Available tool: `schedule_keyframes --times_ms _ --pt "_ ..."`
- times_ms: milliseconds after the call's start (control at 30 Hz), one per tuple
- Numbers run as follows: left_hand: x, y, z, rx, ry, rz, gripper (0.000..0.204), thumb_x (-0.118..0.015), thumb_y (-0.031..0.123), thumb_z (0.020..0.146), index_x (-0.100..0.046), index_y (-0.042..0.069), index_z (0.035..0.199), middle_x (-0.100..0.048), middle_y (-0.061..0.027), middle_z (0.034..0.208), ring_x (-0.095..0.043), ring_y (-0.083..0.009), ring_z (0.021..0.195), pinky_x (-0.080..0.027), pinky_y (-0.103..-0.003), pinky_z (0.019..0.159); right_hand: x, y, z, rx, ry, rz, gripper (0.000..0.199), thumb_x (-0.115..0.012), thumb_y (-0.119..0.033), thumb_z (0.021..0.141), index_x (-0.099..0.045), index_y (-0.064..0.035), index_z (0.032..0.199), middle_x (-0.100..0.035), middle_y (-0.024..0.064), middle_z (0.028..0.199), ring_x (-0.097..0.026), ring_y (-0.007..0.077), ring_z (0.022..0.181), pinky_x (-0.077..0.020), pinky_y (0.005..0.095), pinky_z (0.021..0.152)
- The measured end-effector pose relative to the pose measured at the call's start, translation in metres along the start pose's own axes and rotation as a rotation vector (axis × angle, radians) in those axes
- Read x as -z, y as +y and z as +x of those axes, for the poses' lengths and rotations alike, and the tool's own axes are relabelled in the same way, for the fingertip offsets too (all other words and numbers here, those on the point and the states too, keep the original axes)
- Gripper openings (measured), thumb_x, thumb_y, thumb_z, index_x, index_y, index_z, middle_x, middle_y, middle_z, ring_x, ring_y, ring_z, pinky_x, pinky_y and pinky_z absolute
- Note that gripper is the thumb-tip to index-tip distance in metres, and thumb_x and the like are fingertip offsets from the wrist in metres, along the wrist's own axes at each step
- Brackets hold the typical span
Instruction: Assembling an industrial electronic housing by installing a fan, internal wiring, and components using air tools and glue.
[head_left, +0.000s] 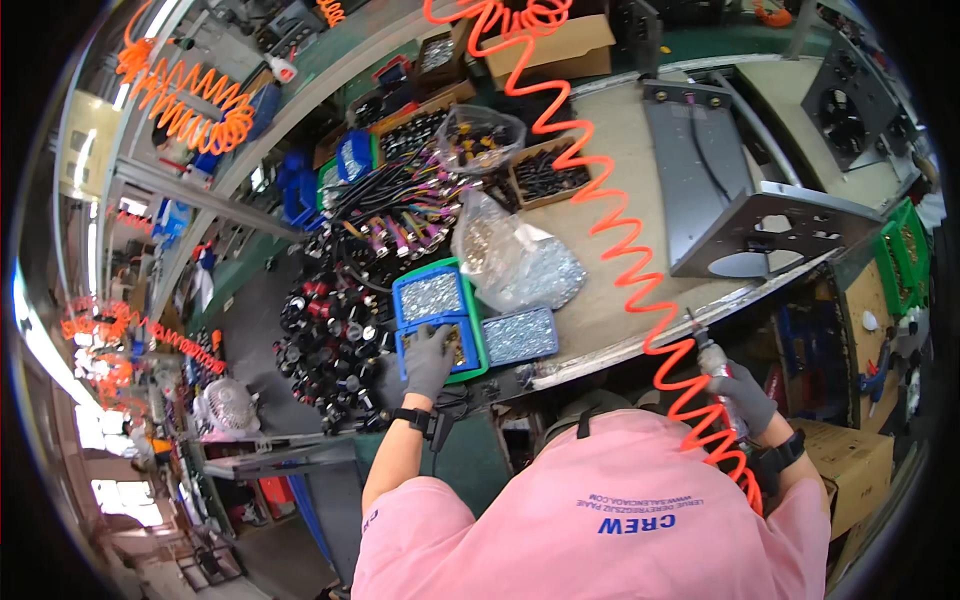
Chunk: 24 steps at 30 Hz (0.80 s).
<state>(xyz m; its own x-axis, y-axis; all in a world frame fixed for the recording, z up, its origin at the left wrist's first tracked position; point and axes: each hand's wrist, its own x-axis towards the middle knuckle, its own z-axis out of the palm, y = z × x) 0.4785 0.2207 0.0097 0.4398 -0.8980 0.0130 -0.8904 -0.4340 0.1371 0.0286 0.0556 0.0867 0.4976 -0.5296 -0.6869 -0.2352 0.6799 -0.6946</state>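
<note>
My left hand, in a grey glove, reaches into a blue bin of small brass-coloured parts. Its fingers look apart, though their tips are partly lost among the parts. Just beyond is another blue bin with small silver parts; both bins sit in a green tray. On the right, my right hand, also gloved, grips a powered screwdriver, its bit pointing forward. An orange coiled hose runs down from above to beside this hand. Ahead of it stands a grey metal bracket with cutouts.
A blue box of silver screws and a plastic bag of small parts lie right of the tray. Black knob-like parts and bundled cables are heaped left and beyond. A perforated metal panel stands far right.
</note>
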Motion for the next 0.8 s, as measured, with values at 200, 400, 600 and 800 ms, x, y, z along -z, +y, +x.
schedule_keyframes --times_ms 200,400,600,800 --pt "0.015 -0.014 -0.001 0.100 -0.227 -0.111 0.042 -0.055 0.011 0.071 -0.051 0.007 0.113 -0.048 -0.0216 0.113 -0.049 -0.0400 0.099 -0.042 -0.045 0.085 0.004 0.017 0.017 0.084 -0.021 -0.068 0.032 -0.066 -0.019 0.075 -0.054 -0.0032 0.100 -0.054 0.0012 0.090 -0.048 0.0078 0.083 -0.0408 0.0235 0.075" --pt "-0.011 -0.031 0.000 -0.019 -0.070 -0.205 0.021 -0.053 0.007 0.073 -0.046 -0.002 0.091 -0.049 -0.0222 0.095 -0.049 -0.0407 0.086 -0.040 -0.045 0.074 -0.003 0.005 0.000 -0.040 0.049 -0.055 0.037 -0.067 -0.024 0.072 -0.045 -0.0058 0.094 -0.051 0.0022 0.066 -0.050 0.0096 0.051 -0.0416 0.0248 0.045" --pt "-0.018 -0.051 0.001 0.120 0.072 -0.398 0.008 -0.050 0.003 0.076 -0.050 -0.003 0.081 -0.051 -0.0136 0.071 -0.054 -0.0257 0.067 -0.042 -0.035 0.061 0.006 0.013 0.001 0.002 0.082 -0.095 0.038 -0.066 -0.028 0.074 -0.042 -0.0065 0.095 -0.051 0.0031 0.063 -0.050 0.0106 0.048 -0.0412 0.0254 0.042" --pt "-0.048 -0.116 0.004 0.386 -0.026 -1.674 0.010 -0.053 0.012 0.082 -0.047 0.005 0.079 -0.046 -0.0017 0.067 -0.039 -0.0054 0.053 -0.032 -0.018 0.043 0.003 0.011 0.000 0.044 0.028 -0.098 0.039 -0.065 -0.027 0.074 -0.044 -0.0048 0.097 -0.050 0.0025 0.066 -0.050 0.0095 0.051 -0.0435 0.0237 0.046"
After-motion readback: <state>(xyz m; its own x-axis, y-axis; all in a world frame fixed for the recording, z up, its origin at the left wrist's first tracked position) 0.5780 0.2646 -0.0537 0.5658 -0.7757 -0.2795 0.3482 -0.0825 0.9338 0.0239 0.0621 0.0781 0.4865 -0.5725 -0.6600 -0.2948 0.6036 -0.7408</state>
